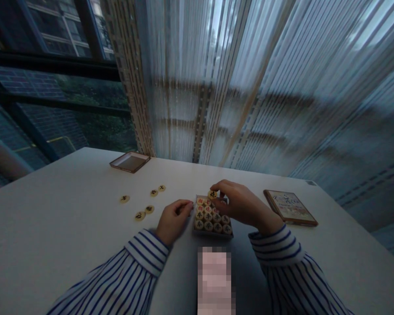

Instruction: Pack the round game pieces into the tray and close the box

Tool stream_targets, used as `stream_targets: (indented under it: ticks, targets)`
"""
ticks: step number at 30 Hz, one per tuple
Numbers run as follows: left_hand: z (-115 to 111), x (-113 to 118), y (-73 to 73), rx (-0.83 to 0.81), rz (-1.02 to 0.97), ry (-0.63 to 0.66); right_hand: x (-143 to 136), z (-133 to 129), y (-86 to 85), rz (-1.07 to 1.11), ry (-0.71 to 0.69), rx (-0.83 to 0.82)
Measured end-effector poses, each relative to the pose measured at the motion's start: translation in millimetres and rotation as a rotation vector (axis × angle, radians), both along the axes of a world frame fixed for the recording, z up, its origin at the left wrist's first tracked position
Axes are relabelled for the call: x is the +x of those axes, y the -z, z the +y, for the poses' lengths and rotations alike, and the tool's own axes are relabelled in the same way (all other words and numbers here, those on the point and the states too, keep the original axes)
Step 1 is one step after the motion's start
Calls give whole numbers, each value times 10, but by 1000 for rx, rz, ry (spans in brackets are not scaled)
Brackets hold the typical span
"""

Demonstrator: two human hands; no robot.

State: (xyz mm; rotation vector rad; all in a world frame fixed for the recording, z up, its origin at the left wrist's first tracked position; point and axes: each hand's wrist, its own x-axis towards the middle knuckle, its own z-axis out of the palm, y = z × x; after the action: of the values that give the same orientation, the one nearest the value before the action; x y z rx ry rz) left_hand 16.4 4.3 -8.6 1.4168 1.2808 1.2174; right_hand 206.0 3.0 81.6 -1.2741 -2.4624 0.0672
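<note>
A round wooden Chinese chess piece (212,194) with a dark character is pinched between the thumb and fingers of my right hand (239,203). It is held over the far edge of a small open box (213,235). Rows of chess pieces (208,225) fill the box, with red characters toward the far side and dark ones nearer me. My left hand (173,220) is curled closed at the box's left side, its fingertips by the rim. Whether anything is inside those fingers is hidden. My right hand covers the box's far right corner.
Several loose chess pieces (149,209) lie on the white table (85,218) left of my left hand. A shallow box lid or tray (130,162) rests at the far left. A flat printed box (290,207) lies to the right. Beyond the table hangs a string curtain (197,87).
</note>
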Motion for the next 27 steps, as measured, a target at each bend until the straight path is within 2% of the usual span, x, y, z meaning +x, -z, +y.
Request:
stream_targets:
  ticks: [9, 17, 27]
  targets:
    - [-24, 9, 57, 51, 136, 82, 60, 40, 24, -106, 43, -17]
    - [-26, -2, 52, 72, 187, 64, 70, 63, 36, -171, 78, -69]
    - [-21, -11, 55, 87, 203, 64, 92, 125, 164, -228, 52, -105]
